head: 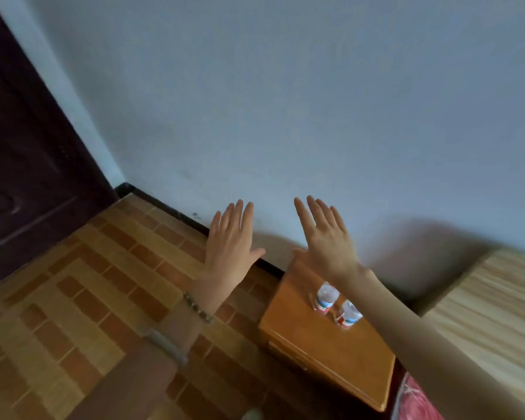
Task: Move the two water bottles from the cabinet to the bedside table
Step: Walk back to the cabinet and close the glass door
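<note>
Two clear water bottles with red and blue labels stand side by side on the orange wooden bedside table (pixel 325 353): one bottle (pixel 325 297) nearer the wall, the other bottle (pixel 347 315) just right of it. My left hand (pixel 229 247) is raised flat, fingers spread, over the floor left of the table. My right hand (pixel 326 242) is raised the same way above the table's far edge, and its forearm crosses just right of the bottles. Both hands hold nothing.
A light wooden headboard (pixel 494 301) and a strip of red patterned bedding (pixel 412 401) lie to the right of the table. A dark door (pixel 28 153) stands at the left. Brown tiled floor (pixel 88 298) spreads in front of a pale wall.
</note>
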`<state>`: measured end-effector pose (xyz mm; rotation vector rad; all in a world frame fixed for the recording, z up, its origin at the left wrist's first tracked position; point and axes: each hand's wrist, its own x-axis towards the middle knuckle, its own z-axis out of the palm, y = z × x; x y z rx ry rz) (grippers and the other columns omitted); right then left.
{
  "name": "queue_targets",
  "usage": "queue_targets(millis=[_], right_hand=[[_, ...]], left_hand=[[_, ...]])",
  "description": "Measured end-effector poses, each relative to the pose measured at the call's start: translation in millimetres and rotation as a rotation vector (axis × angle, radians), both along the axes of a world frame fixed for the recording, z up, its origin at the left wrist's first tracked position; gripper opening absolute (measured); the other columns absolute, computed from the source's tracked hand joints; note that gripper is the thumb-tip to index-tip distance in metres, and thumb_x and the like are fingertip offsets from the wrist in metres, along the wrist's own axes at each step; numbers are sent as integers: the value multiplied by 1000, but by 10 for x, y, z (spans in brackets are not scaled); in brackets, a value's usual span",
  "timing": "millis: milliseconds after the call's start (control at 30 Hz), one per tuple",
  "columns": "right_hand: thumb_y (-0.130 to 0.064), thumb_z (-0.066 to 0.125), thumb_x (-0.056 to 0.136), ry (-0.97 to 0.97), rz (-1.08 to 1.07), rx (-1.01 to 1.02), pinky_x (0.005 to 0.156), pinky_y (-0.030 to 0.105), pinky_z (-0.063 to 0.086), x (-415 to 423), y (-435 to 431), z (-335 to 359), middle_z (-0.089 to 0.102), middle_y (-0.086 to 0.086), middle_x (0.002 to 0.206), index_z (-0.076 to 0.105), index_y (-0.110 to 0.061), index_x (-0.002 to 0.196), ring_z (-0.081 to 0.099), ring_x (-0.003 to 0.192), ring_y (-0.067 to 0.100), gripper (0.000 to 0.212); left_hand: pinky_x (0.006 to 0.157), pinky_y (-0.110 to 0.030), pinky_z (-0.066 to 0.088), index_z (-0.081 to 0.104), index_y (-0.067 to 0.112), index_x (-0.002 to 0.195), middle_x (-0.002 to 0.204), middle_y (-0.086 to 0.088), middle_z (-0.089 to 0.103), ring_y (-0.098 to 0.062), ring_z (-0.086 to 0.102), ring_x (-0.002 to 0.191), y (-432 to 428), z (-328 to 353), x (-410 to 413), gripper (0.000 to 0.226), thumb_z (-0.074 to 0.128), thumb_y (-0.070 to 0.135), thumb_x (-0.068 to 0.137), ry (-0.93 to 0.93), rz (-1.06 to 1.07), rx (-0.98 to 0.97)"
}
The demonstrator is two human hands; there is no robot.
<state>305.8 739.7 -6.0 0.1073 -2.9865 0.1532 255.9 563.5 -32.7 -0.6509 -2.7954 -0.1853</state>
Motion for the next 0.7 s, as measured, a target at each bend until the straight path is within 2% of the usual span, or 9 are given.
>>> queue_targets(millis=[200, 300, 400, 500, 567, 700], right_hand=[[-40, 61, 86, -22, 311, -4, 118, 43, 2, -228, -844, 10, 4, 13, 158, -4, -18, 147, 2, 145, 29, 92], [-45, 54, 89, -20, 471, -6, 118, 44, 1, -280, -1342, 29, 3, 12, 158, -4, -19, 147, 2, 145, 29, 86], [-52, 43, 88, 31, 645, -50, 116, 52, 15, -223, -1911, 63, 23, 16, 153, 16, -14, 146, 20, 142, 35, 74], [-45, 55, 87, 129, 827, -119, 112, 53, 28, -106, -2536, 40, 41, 13, 144, 32, -16, 139, 37, 134, 33, 64], [-43, 56, 88, 131, 926, -117, 113, 54, 27, 16, -2934, 23, 38, 7, 146, 28, -20, 140, 32, 137, 27, 63], [-51, 64, 80, 63, 1101, -42, 116, 51, 17, 245, -3673, 4, 25, 10, 153, 15, -19, 144, 18, 143, 29, 87]], left_hand=[[117, -45, 15, 3, 16, 146, 156, -8, 12, -24, 10, 143, -910, 46, 368, 97, 62, 52, 79, -40, 343, 42], [116, -40, 6, 2, 16, 146, 156, -8, 11, -23, 8, 143, -1350, 98, 650, 95, 63, 47, 80, -12, 482, 77], [112, -37, 0, 6, 14, 146, 154, -8, 15, -23, 11, 143, -1780, 142, 984, 94, 63, 46, 79, 17, 660, 71], [116, -41, 9, 12, 15, 145, 153, -9, 21, -24, 14, 142, -2250, 144, 1339, 94, 67, 45, 76, 14, 851, 85], [116, -43, 14, 15, 16, 144, 152, -8, 23, -25, 17, 141, -2546, 133, 1589, 94, 70, 46, 74, 1, 972, 70], [115, -44, 11, 13, 15, 144, 153, -8, 23, -26, 17, 141, -3072, 185, 2051, 93, 67, 48, 76, 9, 1188, 42]])
